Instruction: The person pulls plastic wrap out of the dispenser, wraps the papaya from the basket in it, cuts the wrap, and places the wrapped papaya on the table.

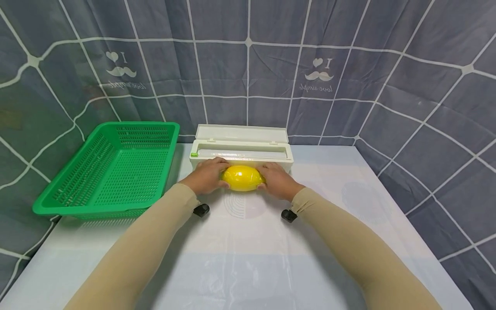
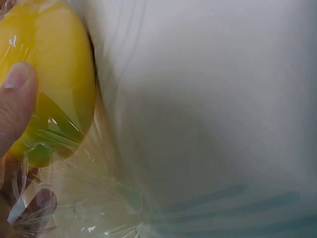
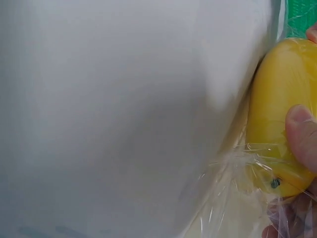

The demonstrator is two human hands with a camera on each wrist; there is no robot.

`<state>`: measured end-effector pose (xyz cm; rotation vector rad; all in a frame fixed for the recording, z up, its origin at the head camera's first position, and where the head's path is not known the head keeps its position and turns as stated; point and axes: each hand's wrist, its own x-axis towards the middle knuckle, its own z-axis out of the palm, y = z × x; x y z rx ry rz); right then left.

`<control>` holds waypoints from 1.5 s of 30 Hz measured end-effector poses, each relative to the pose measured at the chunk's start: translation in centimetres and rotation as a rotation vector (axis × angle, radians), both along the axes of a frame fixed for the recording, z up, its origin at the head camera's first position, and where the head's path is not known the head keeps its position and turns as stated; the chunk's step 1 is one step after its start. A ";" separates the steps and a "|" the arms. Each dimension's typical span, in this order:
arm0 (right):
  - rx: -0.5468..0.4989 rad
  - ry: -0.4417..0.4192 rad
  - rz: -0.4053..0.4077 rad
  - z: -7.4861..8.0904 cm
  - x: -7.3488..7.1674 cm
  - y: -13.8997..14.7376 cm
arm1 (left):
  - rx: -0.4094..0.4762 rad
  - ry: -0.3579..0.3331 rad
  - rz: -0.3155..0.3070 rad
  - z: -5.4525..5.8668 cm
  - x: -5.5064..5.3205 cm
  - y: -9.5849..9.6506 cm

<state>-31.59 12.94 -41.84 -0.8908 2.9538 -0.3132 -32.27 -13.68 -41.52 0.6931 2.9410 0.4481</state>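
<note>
1. The left hand (image 1: 206, 175) grasps the left end of a smooth yellow oval fruit (image 1: 243, 178), its thumb laid against the rounded skin.
2. The right hand (image 1: 280, 181) grips the opposite, right end in the same manner, thumb and fingers closing about it.
3. The fruit lies between the two hands, just on the near side of a white dispenser (image 1: 242, 144); whether the two touch is hard to tell. Its surface is glossy, with a green patch (image 2: 42, 151) towards the left end and a small dark spot (image 3: 275, 183) at the right end.
4. Thin clear film (image 3: 252, 158) clings around the fruit, glinting, creased into fine folds and gathered loosely at the ends by the fingers.
5. The dispenser is a long, rigid, box-shaped body with a shallow trough; its flat, translucent lid (image 1: 242, 133) stands raised along the far side, and a small bright-green piece (image 1: 194, 154) sits at the left of the trough.
6. To the left is a green basket (image 1: 128, 172), rectangular with rounded corners, its moulded walls and floor pierced with rows of small slots.
7. The table (image 1: 248, 275) wears a pale, slightly shiny, creased cover printed with faint arcs.
8. Tan, close-fitting sleeves (image 1: 348, 241) cover both arms, with a small black device (image 1: 201, 210) at each wrist.
9. Grey fabric (image 1: 224, 64) with white grid lines hangs beyond, softly rippled.
</note>
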 end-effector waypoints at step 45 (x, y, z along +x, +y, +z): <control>-0.009 0.051 -0.025 -1.3 0.0 0.4 | 0.098 0.028 0.039 -1.1 0.6 -0.5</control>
